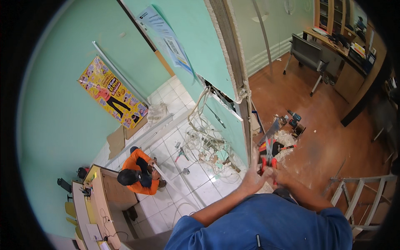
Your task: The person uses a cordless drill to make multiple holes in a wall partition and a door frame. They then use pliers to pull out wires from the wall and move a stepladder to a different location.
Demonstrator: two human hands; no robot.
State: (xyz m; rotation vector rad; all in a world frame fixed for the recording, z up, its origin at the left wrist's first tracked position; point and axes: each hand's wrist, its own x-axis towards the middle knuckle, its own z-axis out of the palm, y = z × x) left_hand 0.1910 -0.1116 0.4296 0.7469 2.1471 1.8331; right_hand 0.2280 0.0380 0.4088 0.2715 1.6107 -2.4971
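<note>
In front of my chest is a pair of red-handled tin snips [269, 160], blades pointing away from me and handles spread. My right hand [282, 176], slightly blurred, is closed round the handles. Beside it, my left hand [252, 178] has its fingers stretched upward and its thumb reaching toward the handles; whether it touches them I cannot tell. Just left of my hands stands the broken end of a green partition wall [227, 118], its frame exposed. Loose cables [200, 106] hang from a gap cut in it.
Rubble and tangled cable [212, 152] lie on the white tiles. A saw [273, 130], a cordless drill [294, 118] and debris sit on the brown floor. A stepladder [360, 196] stands at right. A person in orange [141, 173] crouches at left, holding a pale strip.
</note>
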